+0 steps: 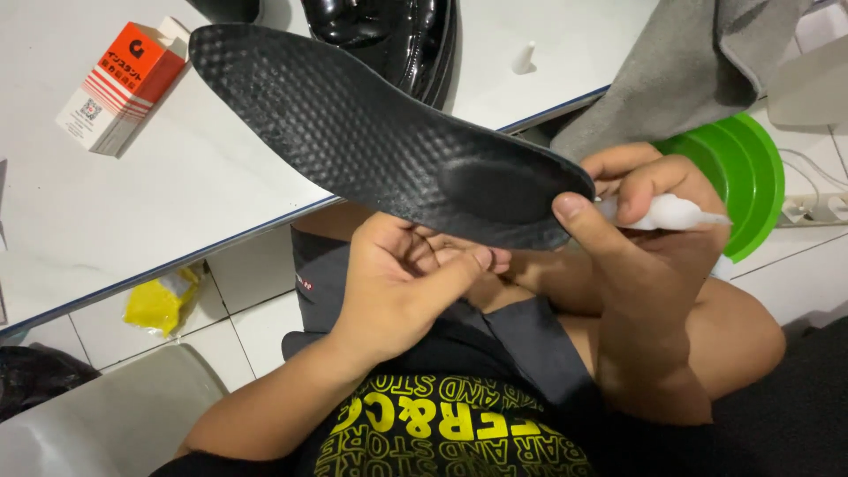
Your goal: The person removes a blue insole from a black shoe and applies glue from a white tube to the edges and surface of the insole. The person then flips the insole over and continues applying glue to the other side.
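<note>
Head view: one black insole, one small white tube, one glossy black shoe, one orange-and-white carton lying far left on the white table. The insole is textured with a smooth heel pad, held over the lap. The right hand has its grip closed on insole and tube; the left hand curls under, holding nothing.

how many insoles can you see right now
1. The black insole is held at its heel end by the right hand, stretching over the white table edge. The black shoes behind it could hide another.
</note>
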